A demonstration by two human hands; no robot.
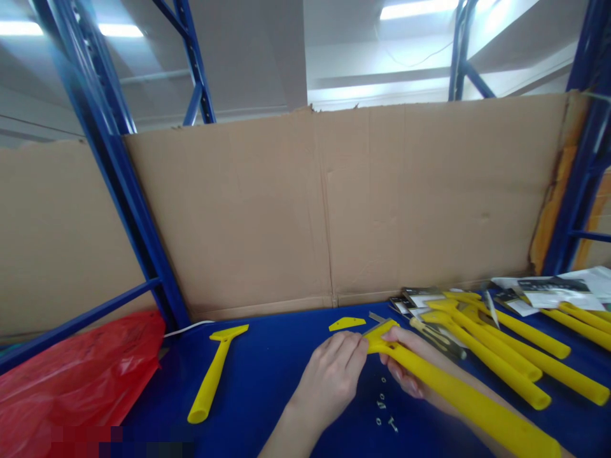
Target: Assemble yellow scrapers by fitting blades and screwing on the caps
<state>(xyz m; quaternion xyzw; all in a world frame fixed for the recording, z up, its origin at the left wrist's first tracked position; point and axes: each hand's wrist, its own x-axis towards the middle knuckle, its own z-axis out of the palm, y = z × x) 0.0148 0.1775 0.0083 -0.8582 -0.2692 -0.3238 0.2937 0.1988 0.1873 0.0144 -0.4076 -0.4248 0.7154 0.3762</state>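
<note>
A yellow long-handled scraper (443,388) is held up between both hands, its head pointing away and its handle reaching to the lower right. My left hand (331,372) has its fingers closed on the left side of the scraper's head. Under and behind the head, my right hand (405,366) grips the other side, partly hidden by the handle. A thin metal blade (377,317) shows just beyond the head. Behind the hands lies a flat yellow plate (347,324). Small nuts and screws (382,404) are scattered on the blue surface below the scraper.
Another yellow scraper (214,375) lies at the left on the blue table (267,375). A red plastic bag (86,375) is at the far left. Several yellow scrapers (506,350), a screwdriver (438,337) and packets (554,292) lie at the right. Cardboard (363,203) stands behind.
</note>
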